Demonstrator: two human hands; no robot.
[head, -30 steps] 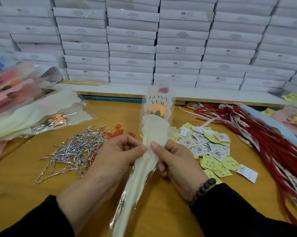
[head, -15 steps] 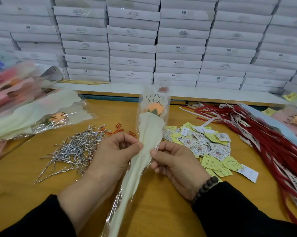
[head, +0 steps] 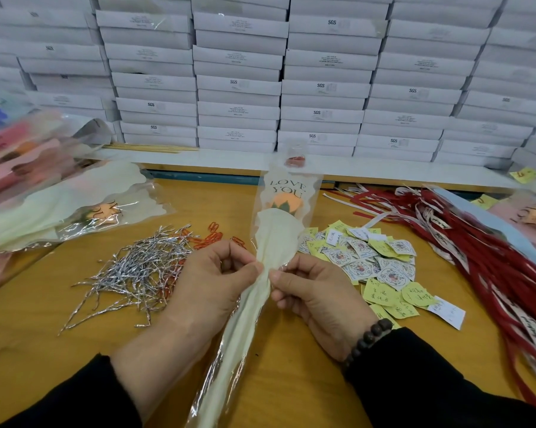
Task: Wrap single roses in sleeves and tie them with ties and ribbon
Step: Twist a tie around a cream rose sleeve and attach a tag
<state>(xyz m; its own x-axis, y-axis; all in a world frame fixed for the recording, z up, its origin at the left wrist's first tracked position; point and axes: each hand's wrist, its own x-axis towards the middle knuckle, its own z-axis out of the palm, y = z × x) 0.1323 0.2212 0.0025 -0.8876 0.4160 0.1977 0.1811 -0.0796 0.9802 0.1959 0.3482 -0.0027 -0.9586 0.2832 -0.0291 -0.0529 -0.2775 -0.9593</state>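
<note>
A single orange rose [head: 286, 201] sits inside a clear and cream sleeve [head: 276, 239] printed "LOVE YOU", held upright over the wooden table. My left hand [head: 211, 282] pinches the sleeve's narrowed middle from the left. My right hand [head: 316, 295] pinches the same spot from the right, thumb against the plastic. The sleeve's lower end [head: 226, 359] trails down between my forearms. A heap of silver twist ties [head: 137, 270] lies left of my hands. Red and white ribbons [head: 482, 251] lie in a long bundle at the right.
Yellow notes and round stickers [head: 380, 267] are scattered right of my hands. Wrapped roses [head: 60, 208] are piled at the left edge, more [head: 535, 217] at the far right. Orange clips [head: 212, 236] lie behind the ties. Stacked white boxes [head: 276, 81] wall off the back.
The sleeve has swung a little to the left and stands more upright. Both hands gathered its middle tighter, moving slightly left and closer together.
</note>
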